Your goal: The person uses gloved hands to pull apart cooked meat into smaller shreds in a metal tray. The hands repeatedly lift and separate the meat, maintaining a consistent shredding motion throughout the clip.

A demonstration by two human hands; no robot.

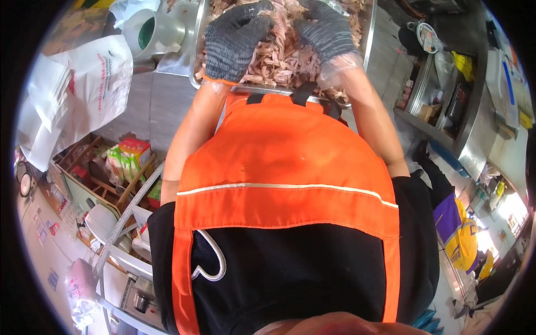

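Observation:
A shallow metal tray (196,54) at the top of the view holds a heap of shredded cooked meat (278,63). Over its left part, my left hand (238,42) is curled around some meat. My right hand (328,33) is bent over the heap's right side, its fingers at the same raised strip of meat (282,21) that lies between both hands. Grey knit gloves cover both hands, with clear plastic film showing at the wrists. The top edge of the picture cuts off part of the fingers.
Left of the tray lie a translucent plastic jug (161,33) and a white printed bag (96,79). A shelf with boxed packages (132,155) is lower left. Steel shelving (439,96) stands at right. Behind it, a person in a yellow and purple top (458,234) is visible.

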